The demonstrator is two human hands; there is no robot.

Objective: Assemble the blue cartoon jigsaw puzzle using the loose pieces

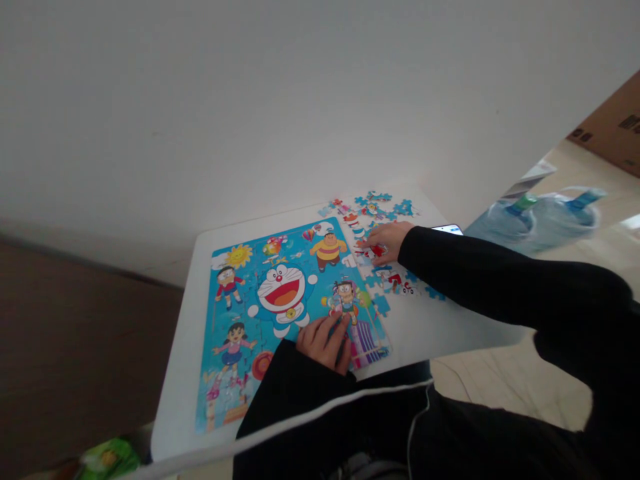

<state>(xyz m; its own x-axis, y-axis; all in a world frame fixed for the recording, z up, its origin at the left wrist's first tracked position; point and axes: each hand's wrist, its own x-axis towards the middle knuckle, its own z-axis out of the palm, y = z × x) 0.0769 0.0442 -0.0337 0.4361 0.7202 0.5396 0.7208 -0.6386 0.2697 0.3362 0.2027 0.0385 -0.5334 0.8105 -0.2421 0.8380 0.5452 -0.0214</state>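
A blue cartoon jigsaw puzzle [250, 280] lies flat on the small white table, its picture showing a big blue-and-white cat figure with smaller characters around it. My left hand [325, 340] rests on the puzzle's near right part, fingers stretched out over the picture and holding nothing. Over the loose puzzle pieces [400, 208] to the right of the puzzle is my right hand [390, 241]. Its thumb and fingers close around a red-and-white puzzle piece [379, 251] among the others, partly hidden by the hand. Whether that piece is lifted I cannot tell.
The white table [183, 340] stands against a pale wall [250, 120]. A phone [447, 229] with a lit screen lies partly behind my right sleeve. A white cable [320, 408] runs across the front. Large clear water bottles [560, 220] and a cardboard box [613, 127] are at the right.
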